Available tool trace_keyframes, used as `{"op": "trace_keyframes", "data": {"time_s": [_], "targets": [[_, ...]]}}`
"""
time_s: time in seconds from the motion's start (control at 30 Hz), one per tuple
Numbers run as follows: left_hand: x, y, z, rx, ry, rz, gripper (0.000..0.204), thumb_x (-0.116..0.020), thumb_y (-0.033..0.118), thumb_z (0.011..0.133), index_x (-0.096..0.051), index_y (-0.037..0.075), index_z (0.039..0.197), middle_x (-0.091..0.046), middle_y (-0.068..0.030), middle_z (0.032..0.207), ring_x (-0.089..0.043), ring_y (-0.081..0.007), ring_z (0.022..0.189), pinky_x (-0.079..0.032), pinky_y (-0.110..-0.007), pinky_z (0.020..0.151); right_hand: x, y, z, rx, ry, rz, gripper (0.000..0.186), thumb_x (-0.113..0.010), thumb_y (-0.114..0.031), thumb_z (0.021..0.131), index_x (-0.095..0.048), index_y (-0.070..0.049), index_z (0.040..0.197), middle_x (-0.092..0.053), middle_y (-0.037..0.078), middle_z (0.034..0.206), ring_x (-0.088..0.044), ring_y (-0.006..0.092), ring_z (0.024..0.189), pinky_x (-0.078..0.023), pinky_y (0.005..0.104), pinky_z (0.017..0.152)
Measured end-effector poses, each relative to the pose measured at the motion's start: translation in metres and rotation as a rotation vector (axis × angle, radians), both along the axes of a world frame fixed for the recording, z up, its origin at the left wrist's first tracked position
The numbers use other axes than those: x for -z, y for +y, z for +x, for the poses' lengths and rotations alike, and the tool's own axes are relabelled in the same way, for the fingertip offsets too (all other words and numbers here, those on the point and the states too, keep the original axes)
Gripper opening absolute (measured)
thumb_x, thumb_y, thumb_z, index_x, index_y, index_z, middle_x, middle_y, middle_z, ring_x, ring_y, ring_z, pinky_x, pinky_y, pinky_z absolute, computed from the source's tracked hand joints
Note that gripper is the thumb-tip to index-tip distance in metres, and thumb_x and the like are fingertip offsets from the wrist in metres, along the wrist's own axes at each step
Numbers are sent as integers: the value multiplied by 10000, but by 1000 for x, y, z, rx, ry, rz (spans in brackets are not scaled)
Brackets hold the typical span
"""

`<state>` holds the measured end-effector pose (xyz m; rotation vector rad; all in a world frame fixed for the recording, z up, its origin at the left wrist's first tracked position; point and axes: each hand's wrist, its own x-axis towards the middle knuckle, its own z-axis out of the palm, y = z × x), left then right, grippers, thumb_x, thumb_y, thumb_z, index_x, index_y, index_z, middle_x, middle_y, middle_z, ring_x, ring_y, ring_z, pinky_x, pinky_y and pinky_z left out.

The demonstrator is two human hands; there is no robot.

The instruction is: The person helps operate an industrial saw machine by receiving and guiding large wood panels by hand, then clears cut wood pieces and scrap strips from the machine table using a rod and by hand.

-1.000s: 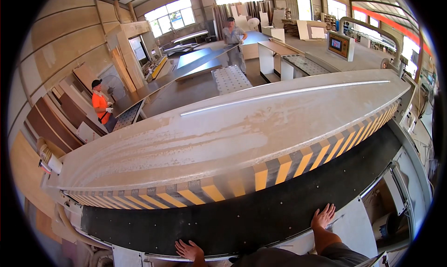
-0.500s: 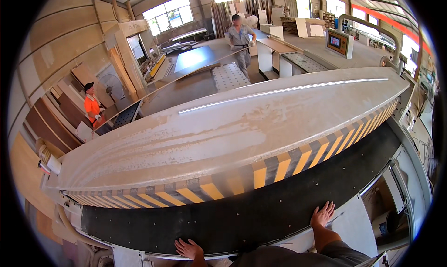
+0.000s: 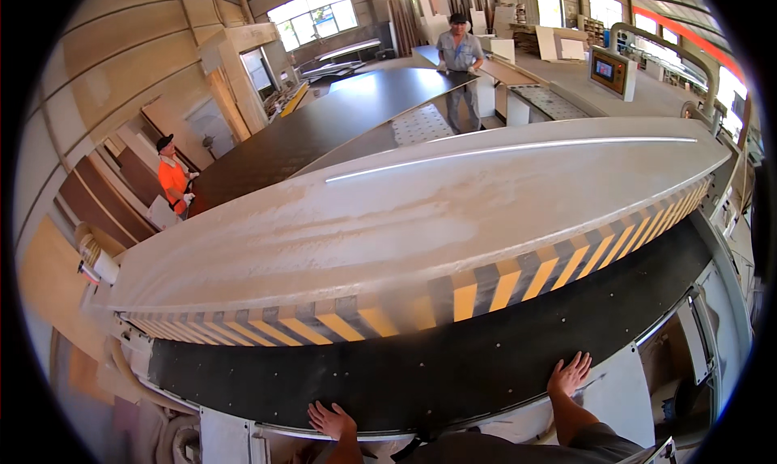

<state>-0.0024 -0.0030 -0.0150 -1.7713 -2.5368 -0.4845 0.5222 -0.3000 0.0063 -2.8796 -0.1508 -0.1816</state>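
My left hand rests with spread fingers at the near edge of a long black table surface dotted with small pale spots. Farther right, my right hand lies on the same near edge, its fingers stretched out. Neither hand holds anything. Just beyond the black surface runs a long dusty grey machine beam, its front face marked with yellow and black stripes.
Behind the beam, a person in grey and a person in an orange top hold a large dark board between them. A control screen box stands at the right. A white container sits by the beam's left end.
The dark board behind the beam has tilted, so its broad top face now shows. The person in grey now faces this way. My hands stay on the edge while the view shifts slightly.
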Motion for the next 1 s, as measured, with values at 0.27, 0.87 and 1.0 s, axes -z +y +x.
{"op": "trace_keyframes", "data": {"time_s": [0.27,0.87,1.0], "targets": [[12,-2,-14,41,-53,101,565,-501,429,1063,-495,72,1500,-441,-166,1619,-365,-368,1527,-222,-603,1261,1,-6,-9,-11,14,5,670,-605,-332,1018,-404,-22,1578,-323,174,1691,-215,340,1603,-139,497,1314],[7,-22,-52,153,-241,298,556,-473,396,1058,-460,44,1489,-458,-178,1583,-338,-400,1536,-145,-662,1265,19,-255,-63,236,335,-304,724,-427,-456,1098,-287,-3,1645,-219,216,1739,-165,366,1622,-155,545,1295],[6,-29,-69,295,-259,246,575,-508,363,1040,-430,48,1516,-411,-172,1619,-293,-389,1561,-103,-651,1275,32,-276,-70,135,345,-215,838,-483,-508,1068,-207,18,1659,-172,213,1752,-135,376,1627,-173,561,1288]]}}
